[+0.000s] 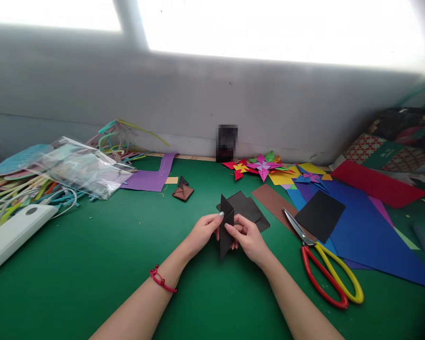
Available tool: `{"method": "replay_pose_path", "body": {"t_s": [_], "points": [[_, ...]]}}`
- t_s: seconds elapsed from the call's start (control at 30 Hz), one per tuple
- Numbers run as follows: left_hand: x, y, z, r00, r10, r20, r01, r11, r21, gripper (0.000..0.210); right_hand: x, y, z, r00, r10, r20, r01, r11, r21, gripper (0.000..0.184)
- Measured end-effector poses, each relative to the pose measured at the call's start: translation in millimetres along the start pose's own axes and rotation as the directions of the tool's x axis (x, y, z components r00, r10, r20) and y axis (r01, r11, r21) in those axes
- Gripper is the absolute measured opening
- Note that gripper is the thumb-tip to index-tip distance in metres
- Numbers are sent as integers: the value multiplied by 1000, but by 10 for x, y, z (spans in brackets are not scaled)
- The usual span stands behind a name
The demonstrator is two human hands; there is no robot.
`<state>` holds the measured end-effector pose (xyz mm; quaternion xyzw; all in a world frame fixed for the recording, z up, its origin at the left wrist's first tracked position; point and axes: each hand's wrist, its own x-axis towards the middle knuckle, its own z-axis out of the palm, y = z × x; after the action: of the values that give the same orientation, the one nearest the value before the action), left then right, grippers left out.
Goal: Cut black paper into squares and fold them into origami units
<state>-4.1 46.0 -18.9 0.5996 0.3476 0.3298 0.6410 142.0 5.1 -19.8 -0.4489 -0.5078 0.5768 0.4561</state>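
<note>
Between my two hands is a folded piece of black paper (pixel 226 236), held up off the green table with its pointed ends up and down. My left hand (pixel 206 232) pinches its left side with thumb and fingers. From the right, my right hand (pixel 250 236) grips the same paper, thumb on the near face and fingers behind it. Just beyond my hands lie several black paper sheets (pixel 260 215), partly covered by the held piece. Farther left sits a small folded brown and black paper piece (pixel 183 191).
Scissors (pixel 306 239) with red and yellow handles lie at the right, by a black sheet (pixel 320 215) and blue paper (pixel 371 231). Folded paper stars (pixel 264 165) sit at the back. A clear plastic bag (pixel 92 170), purple paper (pixel 147 179) and a white device (pixel 19 236) are left.
</note>
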Motion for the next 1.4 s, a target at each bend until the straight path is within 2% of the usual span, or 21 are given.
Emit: {"method": "replay_pose_path", "body": {"t_s": [0.13, 0.33, 0.5, 0.7, 0.93, 1.4], "points": [[-4, 2, 8, 1000, 5, -5, -5, 1000, 31, 39, 2, 2, 0, 1000, 3, -6, -3, 1000, 7, 26], [1, -23, 3, 999, -30, 26, 33, 992, -124, 44, 12, 25, -21, 999, 8, -31, -7, 1000, 18, 26], [-14, 39, 19, 1000, 4, -10, -4, 1000, -20, 33, 21, 25, -51, 998, 1, -57, 1, 999, 33, 24], [-11, 4, 46, 998, 46, -50, -43, 996, 75, 32, 29, 45, -61, 998, -4, -60, 6, 999, 37, 22], [-21, 15, 41, 1000, 4, 2, -3, 998, -70, 30, 17, 30, -58, 999, 0, -42, 2, 999, 38, 21], [-41, 61, 43, 999, 44, -13, -42, 988, 149, 28, 32, 55, -61, 998, 9, -60, -7, 999, 43, 26]]}}
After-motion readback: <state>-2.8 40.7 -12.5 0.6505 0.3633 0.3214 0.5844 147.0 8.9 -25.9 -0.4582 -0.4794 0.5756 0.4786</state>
